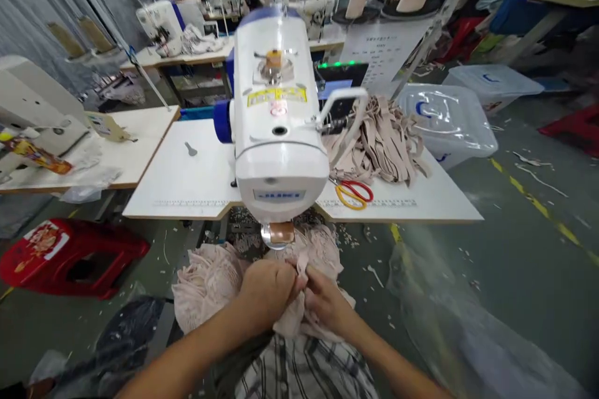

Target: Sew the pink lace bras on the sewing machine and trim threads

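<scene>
Close below the sewing machine [281, 168], my left hand [269, 290] is closed on a piece of pale pink fabric [302, 262]. My right hand [327, 302] pinches the same piece from the other side, its thumb and finger close to my left fingers. A narrow folded end of the fabric stands up between the two hands. More of it hangs below them over my lap. Behind my hands and to the left lies a bunched heap of ruffled pale pink fabric [210, 280]. My hands partly hide the fabric.
Red-and-yellow-handled scissors [353, 193] and a pile of beige fabric strips [381, 143] lie on the white table [449, 202], right of the machine. Clear plastic boxes [447, 118] stand beyond. A red stool [75, 259] is at left. Other people sit at machines farther back.
</scene>
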The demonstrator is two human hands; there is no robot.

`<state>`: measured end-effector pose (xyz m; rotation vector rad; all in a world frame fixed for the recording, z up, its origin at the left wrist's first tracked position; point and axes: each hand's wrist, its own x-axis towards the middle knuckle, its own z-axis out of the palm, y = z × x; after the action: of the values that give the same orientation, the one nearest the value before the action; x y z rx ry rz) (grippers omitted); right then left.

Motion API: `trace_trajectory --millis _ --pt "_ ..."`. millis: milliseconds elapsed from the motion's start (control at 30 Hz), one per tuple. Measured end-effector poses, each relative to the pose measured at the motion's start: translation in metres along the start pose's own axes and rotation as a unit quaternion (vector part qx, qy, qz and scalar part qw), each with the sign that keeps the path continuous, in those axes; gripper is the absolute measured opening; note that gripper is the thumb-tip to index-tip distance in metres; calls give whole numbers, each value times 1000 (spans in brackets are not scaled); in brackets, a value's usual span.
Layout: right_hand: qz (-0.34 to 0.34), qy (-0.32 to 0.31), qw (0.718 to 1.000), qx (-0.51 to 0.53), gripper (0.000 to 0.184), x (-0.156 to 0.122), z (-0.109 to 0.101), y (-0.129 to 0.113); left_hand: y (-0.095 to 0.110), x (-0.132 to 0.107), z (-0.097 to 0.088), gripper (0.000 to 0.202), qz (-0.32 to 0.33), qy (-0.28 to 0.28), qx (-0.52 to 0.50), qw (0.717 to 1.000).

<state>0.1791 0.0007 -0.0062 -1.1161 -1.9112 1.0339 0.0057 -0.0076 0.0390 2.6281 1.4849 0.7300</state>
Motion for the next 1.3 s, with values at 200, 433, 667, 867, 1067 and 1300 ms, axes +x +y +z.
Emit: trace_trajectory --millis 200,433,667,867,1067,1300 --pt "141 91 977 134 28 33 -18 -14 16 18 2 44 -262 -18 -241 934" --pt "78 76 994 28 17 101 -38 -6 -9 11 0 32 -241 3 -99 965" --pt "23 17 998 -62 9 137 -37 6 -25 18 2 37 -197 -15 34 980" --pt "28 6 994 -101 10 146 -38 4 -32 24 -2 37 -208 -23 28 977" --pt "50 -11 994 -97 8 145 -41 -2 -33 24 -3 36 -192 -25 23 981" --pt "34 8 996 -81 11 143 -41 -1 -32 25 -5 36 -205 -35 12 978"
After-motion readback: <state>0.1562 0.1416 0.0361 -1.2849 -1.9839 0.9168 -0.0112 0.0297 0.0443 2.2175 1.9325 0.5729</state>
